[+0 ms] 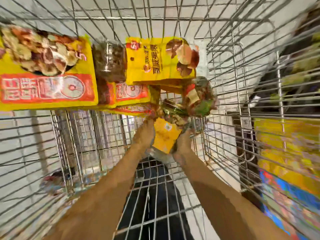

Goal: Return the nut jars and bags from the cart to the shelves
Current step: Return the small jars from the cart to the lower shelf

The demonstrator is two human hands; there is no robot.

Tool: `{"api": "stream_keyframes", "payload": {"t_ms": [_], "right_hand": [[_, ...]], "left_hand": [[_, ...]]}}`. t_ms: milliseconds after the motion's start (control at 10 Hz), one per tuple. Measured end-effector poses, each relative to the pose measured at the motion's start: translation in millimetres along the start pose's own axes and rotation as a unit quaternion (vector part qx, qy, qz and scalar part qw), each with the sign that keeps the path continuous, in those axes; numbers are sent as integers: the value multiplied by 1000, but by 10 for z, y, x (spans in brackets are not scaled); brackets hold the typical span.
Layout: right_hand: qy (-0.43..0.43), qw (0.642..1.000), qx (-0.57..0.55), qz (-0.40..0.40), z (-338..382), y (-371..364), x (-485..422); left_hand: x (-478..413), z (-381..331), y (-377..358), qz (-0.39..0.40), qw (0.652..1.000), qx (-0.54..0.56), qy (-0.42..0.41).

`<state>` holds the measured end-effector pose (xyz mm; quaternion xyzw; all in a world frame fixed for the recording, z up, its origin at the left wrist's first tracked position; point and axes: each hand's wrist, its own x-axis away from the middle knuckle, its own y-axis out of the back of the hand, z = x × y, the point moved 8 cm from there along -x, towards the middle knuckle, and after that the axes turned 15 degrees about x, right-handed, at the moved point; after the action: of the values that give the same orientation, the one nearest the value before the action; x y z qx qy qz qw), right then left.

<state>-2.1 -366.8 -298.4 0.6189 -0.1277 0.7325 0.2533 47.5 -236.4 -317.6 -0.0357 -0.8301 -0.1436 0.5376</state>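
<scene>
Wire cart (225, 108): yellow bags (161, 58) and a dark nut jar (109, 59) lie inside.
Grip: left hand (144, 135) and right hand (183, 142) clasp a yellow-labelled pack (165, 135) between them, low in the cart.

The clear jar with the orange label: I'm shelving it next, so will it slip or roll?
Probably stiff: the clear jar holds its shape pressed between the left hand and right hand. Its smooth plastic may be slippery, so grip both sides. It looks round, so it could roll on the cart floor.
</scene>
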Motion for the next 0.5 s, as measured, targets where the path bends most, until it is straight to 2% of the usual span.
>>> {"api": "stream_keyframes", "payload": {"t_ms": [100,200,300,400,500], "right_hand": [[-8,999,-41,6,-106,-45,202],[9,1000,-13,20,-149,-107,329],[4,999,19,33,-79,-284,789],[30,997,29,58,158,-474,1182],[93,991,70,69,559,-691,1916]], "left_hand": [[92,16,91,-20,999,-7,-31],[336,-95,203,-6,996,-65,-58],[714,-315,530,-28,993,-87,-71],[1057,-630,811,-46,989,-85,-112],[1652,-1172,1192,-68,978,-42,-193]]}}
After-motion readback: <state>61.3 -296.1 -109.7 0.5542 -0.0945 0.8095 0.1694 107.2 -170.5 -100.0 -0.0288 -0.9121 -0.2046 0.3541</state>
